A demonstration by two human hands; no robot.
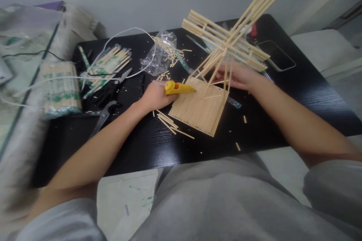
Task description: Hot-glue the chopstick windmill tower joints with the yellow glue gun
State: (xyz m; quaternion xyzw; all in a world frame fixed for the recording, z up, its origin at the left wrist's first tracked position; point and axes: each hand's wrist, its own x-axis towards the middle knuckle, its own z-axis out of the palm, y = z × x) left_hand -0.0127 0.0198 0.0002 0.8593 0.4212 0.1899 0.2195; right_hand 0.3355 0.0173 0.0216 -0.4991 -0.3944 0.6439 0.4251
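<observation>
My left hand [155, 96] is closed round a yellow glue gun [178, 88], whose nozzle points right over a flat square mat of bamboo sticks [198, 111] on the black table [158, 147]. A white cord runs from the gun to the back left. My right hand [240, 75] rests at the mat's far edge, its fingers closed round the lower ends of a tilted frame of long bamboo sticks [226, 43] that stands on the mat and leans up to the right.
Black scissors [111, 86] and pliers [103, 115] lie left of my left hand. Wrapped chopstick packs [109, 64] and a bundle [59, 88] sit at the left. A clear plastic bag [160, 54] and a phone [278, 56] lie at the back. Stick offcuts litter the table.
</observation>
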